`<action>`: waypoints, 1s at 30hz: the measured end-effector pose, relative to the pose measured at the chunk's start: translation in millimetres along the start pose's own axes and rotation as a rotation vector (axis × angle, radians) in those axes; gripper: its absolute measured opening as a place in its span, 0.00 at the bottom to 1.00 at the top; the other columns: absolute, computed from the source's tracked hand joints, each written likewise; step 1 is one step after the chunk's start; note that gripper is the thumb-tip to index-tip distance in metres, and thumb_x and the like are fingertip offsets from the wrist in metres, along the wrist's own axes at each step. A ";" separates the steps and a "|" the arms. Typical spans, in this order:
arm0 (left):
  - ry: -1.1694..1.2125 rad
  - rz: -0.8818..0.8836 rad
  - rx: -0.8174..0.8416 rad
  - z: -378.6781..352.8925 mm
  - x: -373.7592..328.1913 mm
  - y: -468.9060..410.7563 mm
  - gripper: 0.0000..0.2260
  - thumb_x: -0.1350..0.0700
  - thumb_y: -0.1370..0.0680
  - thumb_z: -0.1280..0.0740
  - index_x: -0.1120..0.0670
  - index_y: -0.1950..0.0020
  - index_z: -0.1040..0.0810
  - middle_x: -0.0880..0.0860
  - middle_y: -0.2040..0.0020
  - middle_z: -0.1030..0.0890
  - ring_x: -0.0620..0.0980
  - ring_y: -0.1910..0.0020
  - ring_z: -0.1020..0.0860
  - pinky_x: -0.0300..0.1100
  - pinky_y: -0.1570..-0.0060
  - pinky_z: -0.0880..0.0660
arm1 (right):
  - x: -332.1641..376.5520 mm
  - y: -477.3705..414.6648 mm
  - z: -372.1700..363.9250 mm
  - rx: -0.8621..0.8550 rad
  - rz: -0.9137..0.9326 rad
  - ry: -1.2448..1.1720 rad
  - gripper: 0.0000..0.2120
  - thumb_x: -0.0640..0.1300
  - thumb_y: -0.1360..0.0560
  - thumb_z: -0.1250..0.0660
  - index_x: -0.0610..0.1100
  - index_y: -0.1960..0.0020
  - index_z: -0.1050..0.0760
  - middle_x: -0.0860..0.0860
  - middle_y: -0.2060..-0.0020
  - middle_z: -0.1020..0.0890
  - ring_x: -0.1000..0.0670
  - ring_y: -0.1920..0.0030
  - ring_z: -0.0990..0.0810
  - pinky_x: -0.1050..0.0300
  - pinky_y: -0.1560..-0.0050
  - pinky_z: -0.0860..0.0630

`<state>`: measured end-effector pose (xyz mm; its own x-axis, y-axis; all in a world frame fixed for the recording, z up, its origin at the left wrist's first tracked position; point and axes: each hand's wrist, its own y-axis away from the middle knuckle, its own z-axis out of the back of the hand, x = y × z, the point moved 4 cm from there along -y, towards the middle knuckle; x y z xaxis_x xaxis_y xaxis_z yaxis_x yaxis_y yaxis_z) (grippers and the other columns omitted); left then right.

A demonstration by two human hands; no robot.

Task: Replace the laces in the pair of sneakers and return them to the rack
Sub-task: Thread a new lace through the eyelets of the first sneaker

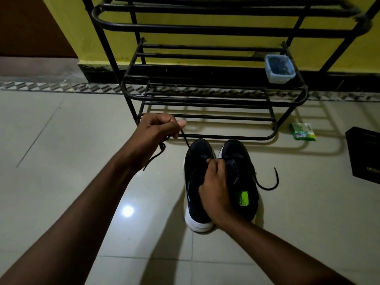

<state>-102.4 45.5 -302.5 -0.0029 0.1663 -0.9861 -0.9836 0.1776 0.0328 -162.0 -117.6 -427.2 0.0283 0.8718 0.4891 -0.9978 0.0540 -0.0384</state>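
Two black sneakers with white soles stand side by side on the tiled floor, toes toward the rack: the left sneaker [194,182] and the right sneaker [244,177]. My left hand [158,125] is raised to the upper left of them and grips a black lace [186,141] that runs taut down into the left sneaker; its loose end hangs below my fist. My right hand [216,182] rests on the left sneaker's tongue area with fingers curled, pinching at the eyelets. A second black lace [271,185] trails from the right sneaker onto the floor.
A black metal shoe rack [205,99] stands against the yellow wall just beyond the sneakers. A lidded plastic box [279,68] sits on its right shelf. A green packet [302,131] lies on the floor at right, and a black crate [365,155] is at the right edge.
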 end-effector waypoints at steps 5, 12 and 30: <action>-0.116 -0.015 -0.024 -8.9 -5.9 3.5 0.17 0.53 0.18 0.33 0.60 0.64 0.22 0.45 0.66 0.22 0.43 0.61 0.25 0.42 0.53 0.30 | 2.6 -7.1 22.7 -0.121 0.015 -0.285 0.23 0.33 0.24 0.38 0.40 0.29 0.32 0.48 0.35 0.31 0.47 0.37 0.28 0.52 0.33 0.28; -0.110 -0.091 -0.105 -12.7 -24.3 5.8 0.17 0.51 0.18 0.33 0.59 0.63 0.20 0.55 0.59 0.18 0.41 0.56 0.19 0.29 0.54 0.29 | -12.7 -68.1 35.9 0.293 0.137 0.157 0.38 0.40 0.27 0.32 0.45 0.22 0.47 0.45 0.46 0.19 0.41 0.34 0.26 0.33 0.23 0.55; 0.110 -0.212 -0.078 -28.5 -111.7 32.7 0.20 0.47 0.15 0.45 0.59 0.43 0.18 0.57 0.43 0.15 0.58 0.42 0.17 0.62 0.37 0.28 | 17.0 -60.3 211.8 0.248 -0.114 -1.108 0.07 0.36 0.21 0.33 0.32 0.50 0.20 0.42 0.65 0.18 0.49 0.68 0.21 0.59 0.66 0.23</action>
<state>-139.3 5.1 -196.0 0.1897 0.0260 -0.9815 -0.9752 0.1212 -0.1853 -114.0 -209.2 -232.0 0.1741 -0.0484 0.9835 -0.9806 -0.1002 0.1686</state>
